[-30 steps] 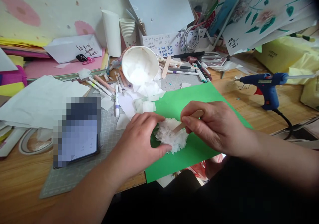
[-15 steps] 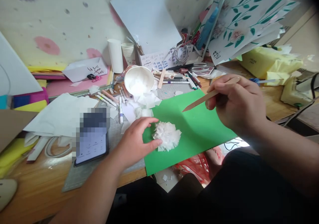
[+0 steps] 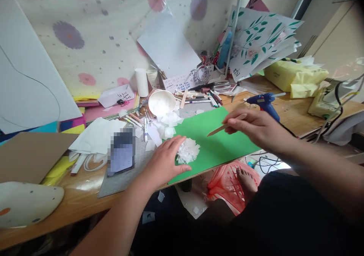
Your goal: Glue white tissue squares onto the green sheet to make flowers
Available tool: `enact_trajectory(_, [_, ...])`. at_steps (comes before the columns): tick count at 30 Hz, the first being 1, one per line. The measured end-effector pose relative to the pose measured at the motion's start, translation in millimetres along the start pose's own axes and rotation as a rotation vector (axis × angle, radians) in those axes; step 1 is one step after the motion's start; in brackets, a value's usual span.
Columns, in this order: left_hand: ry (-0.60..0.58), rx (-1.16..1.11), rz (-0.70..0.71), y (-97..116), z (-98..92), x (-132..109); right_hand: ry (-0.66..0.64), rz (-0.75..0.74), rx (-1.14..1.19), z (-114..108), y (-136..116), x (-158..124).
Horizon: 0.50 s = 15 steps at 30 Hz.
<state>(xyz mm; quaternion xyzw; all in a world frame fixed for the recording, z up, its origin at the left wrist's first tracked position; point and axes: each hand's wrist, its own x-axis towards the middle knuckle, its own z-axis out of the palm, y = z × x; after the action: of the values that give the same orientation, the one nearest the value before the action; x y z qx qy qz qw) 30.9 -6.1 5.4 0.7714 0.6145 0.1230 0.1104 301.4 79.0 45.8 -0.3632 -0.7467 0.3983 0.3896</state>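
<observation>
A ruffled white paper ball (image 3: 189, 150) rests on a green sheet (image 3: 210, 149) at the table's front edge. My left hand (image 3: 167, 158) lies against its left side, thumb and fingers spread around it; whether it grips the paper is hard to see, but the fingers are apart. Over the right part of the sheet, my right hand (image 3: 250, 125) pinches a pointed wooden stick (image 3: 217, 130), its tip aimed left and down toward the ball without touching it.
Behind the sheet stand a white paper bowl (image 3: 162, 101) and scattered white scraps, with markers alongside. A blue glue gun (image 3: 265, 103) lies beyond my right hand. On the left are a phone (image 3: 122, 157), white paper and brown board (image 3: 34, 155).
The view has shifted, showing more of the table and the glue gun. My right hand has lowered with the stick. My left hand has closed in around the ball's left side.
</observation>
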Motion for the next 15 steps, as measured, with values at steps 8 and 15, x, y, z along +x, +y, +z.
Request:
enact_trajectory(8, [0.469,-0.004,-0.091,-19,-23.1,-38,-0.12,-0.294,-0.37,3,-10,1])
enact_trajectory(15, [-0.085,0.073,-0.035,-30,24.2,-142,0.062,-0.279,-0.162,-4,-11,1])
